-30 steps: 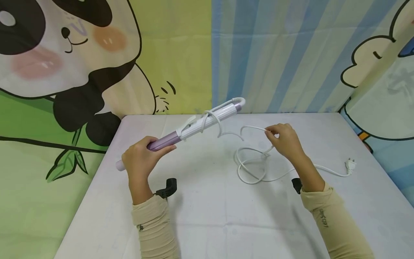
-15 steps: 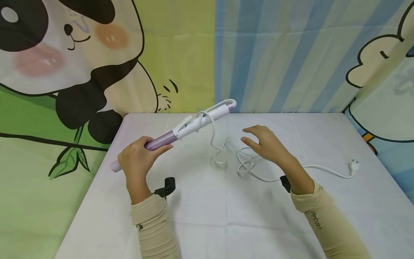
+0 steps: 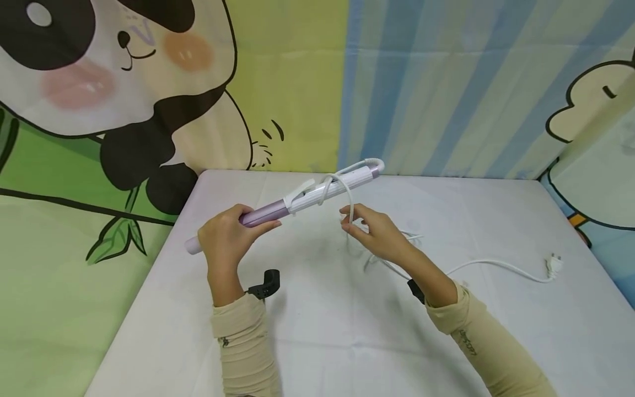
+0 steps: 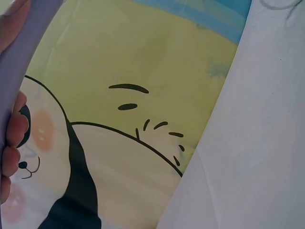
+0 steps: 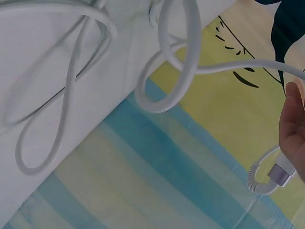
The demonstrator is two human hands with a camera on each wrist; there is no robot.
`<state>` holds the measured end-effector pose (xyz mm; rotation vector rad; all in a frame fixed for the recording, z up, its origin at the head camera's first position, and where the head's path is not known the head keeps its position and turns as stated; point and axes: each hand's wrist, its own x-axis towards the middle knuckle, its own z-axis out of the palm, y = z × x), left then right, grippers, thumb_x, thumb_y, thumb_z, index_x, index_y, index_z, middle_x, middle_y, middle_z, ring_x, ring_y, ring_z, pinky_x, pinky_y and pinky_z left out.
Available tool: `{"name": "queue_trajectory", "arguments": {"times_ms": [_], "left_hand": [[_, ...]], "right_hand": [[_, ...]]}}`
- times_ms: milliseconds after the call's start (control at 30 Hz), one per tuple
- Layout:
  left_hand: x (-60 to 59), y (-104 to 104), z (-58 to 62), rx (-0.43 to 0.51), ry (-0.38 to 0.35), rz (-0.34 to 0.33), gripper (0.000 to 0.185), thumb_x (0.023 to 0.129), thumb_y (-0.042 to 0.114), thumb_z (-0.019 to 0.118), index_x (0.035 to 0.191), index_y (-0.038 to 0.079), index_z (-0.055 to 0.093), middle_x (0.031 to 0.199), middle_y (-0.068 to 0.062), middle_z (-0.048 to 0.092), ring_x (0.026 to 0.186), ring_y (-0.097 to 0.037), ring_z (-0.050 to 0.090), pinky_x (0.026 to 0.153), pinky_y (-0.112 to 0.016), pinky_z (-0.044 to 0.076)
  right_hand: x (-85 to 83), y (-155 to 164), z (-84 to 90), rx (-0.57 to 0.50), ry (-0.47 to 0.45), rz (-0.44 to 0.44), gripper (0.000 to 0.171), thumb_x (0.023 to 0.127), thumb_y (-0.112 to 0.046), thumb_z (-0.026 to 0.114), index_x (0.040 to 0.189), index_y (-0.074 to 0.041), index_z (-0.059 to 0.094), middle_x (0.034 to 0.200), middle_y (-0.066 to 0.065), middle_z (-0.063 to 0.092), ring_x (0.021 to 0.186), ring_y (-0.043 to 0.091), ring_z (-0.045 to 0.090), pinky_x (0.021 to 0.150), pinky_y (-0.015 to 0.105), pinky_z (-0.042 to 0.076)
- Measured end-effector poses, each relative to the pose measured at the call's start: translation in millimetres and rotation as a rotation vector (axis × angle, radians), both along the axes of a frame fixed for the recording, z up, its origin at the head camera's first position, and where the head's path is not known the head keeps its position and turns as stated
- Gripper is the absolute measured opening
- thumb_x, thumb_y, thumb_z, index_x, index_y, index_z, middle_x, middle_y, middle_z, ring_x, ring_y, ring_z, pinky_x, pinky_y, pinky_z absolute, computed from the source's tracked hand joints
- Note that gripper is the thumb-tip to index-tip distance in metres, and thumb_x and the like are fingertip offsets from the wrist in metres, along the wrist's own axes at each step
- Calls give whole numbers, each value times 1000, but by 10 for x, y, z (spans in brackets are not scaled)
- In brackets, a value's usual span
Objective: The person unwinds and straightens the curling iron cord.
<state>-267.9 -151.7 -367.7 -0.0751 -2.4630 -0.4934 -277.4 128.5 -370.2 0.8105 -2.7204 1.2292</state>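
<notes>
Head view: I take the curling iron (image 3: 292, 203) as the landmark. My left hand (image 3: 225, 238) is wrapped round its lilac handle, fingers curled over the top and thumb along the near side, and holds the iron raised above the white table (image 3: 347, 331), slanting from the handle end at the near left up to the white barrel at the far right, close to the cartoon backdrop (image 3: 124, 82). The white cord (image 3: 496, 267) leaves the barrel tip in a small arch, passes once round the barrel, and drops on the near side of the iron.

My right hand (image 3: 379, 238) sits just below and to the right of the barrel; thumb and forefinger pinch the hanging cord where it comes down, the other fingers loosely bent. Beyond this hand, away from the iron, the slack cord lies in loose loops on the table and runs out to the plug (image 3: 554, 263), well apart from the iron at the right edge.

Left wrist view: the fingers (image 4: 12, 143) of the left hand lie against the lilac handle (image 4: 19, 62), with the backdrop's panda behind.

Right wrist view: loops of cord (image 5: 62, 95) lie on the table, one turn (image 5: 183, 71) hangs in the air, and the barrel tip with its ribbed cord sleeve (image 5: 271, 179) shows beside a finger.

Both sleeves are beige; a black wrist mount (image 3: 265, 283) sits below the handle.
</notes>
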Motion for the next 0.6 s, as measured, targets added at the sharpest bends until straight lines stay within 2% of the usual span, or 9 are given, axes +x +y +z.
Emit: {"name": "queue_trajectory", "arguments": {"times_ms": [167,300,433,500,600], "left_hand": [[0,-11,0,1,-10,-6,61,50,56,81,84,7,68,70,-10,67,55,-24,56,48,-33,36],[6,-19,0,4,2,-14,60,50,55,82,83,8,68,69,-10,67,54,-24,56,48,-32,35],[7,-21,-3,9,1,-27,59,50,55,82,83,8,68,68,-9,67,54,-23,55,48,-31,34],[6,-22,-4,8,-4,-32,60,49,55,82,83,8,69,68,-9,67,53,-23,55,48,-31,34],[4,-26,-5,11,-14,-42,60,49,55,82,82,7,69,68,-9,67,54,-23,55,49,-31,34]], "right_hand": [[9,68,81,11,89,-84,21,90,-5,53,110,-1,56,92,11,69,88,25,64,82,42,49],[-23,180,176,46,156,-160,25,90,-5,54,115,0,55,89,11,69,81,25,63,74,38,49],[-72,312,243,49,216,-238,26,89,-4,55,115,0,55,88,12,69,72,25,62,56,28,38],[-104,379,267,41,259,-270,26,89,-4,56,114,1,56,87,13,69,71,26,63,51,26,33],[-151,474,298,29,320,-313,26,88,-5,57,113,1,57,87,15,69,73,28,64,49,22,32]]}}
